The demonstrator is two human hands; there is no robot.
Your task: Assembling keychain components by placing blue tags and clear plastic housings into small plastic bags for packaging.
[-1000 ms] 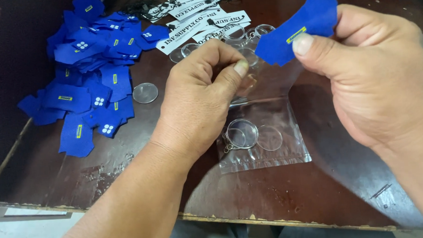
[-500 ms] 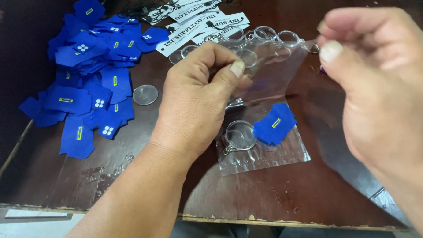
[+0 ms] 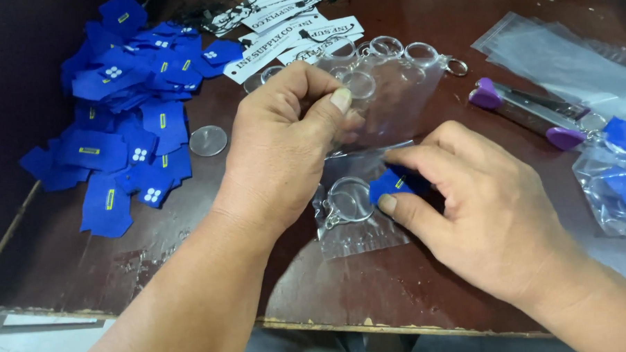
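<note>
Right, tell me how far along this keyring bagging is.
Done: filled clear bags with blue pieces lie at the right edge. In hand: the left hand pinches a clear bag, and the right hand grips a small blue piece beside a clear keyring lying on another bag. Left: a big pile of blue pieces, loose clear keyrings and empty bags.

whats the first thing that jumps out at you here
The heap of bright blue patches at the table's left stands out most. Centre frame, the right hand pinches one blue patch over a clear plastic bag with a round keyring, while the left hand holds another clear bag above it.
</note>
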